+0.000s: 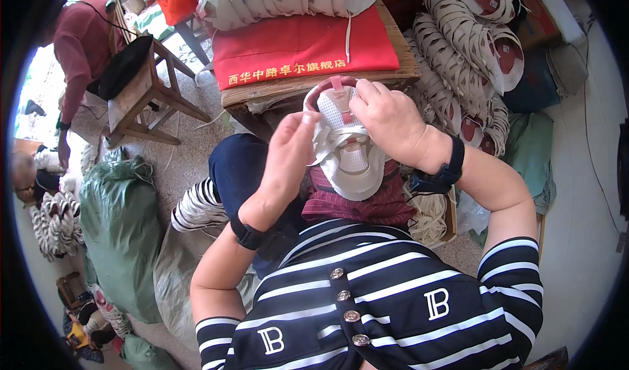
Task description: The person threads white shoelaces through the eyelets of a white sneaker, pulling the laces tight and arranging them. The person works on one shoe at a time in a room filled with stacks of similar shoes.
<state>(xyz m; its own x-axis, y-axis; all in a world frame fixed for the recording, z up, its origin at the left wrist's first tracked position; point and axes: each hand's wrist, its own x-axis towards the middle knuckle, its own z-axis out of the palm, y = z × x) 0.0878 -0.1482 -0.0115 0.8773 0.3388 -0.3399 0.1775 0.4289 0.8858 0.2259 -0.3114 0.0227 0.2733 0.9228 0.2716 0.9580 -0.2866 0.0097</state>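
Note:
A white sneaker upper (356,177) with a pink-lined collar and mesh tongue lies over my lap, its toe toward me. A white shoelace (322,142) runs loosely across its front. At the collar's left side my left hand (288,148) is closed, thumb and fingers pinched at the lace. My right hand (392,118) is closed over the right collar edge, fingers curled; their tips are partly hidden. Under the shoe shows a maroon striped cloth (321,206).
A wooden table (393,33) ahead bears a red cloth bag (295,49) and a row of nested white uppers (275,3). More stacked uppers (458,49) fill the right. Left are a green sack (121,232), a wooden chair (141,98) and a person (82,42). A box of laces (429,216) stands beside me.

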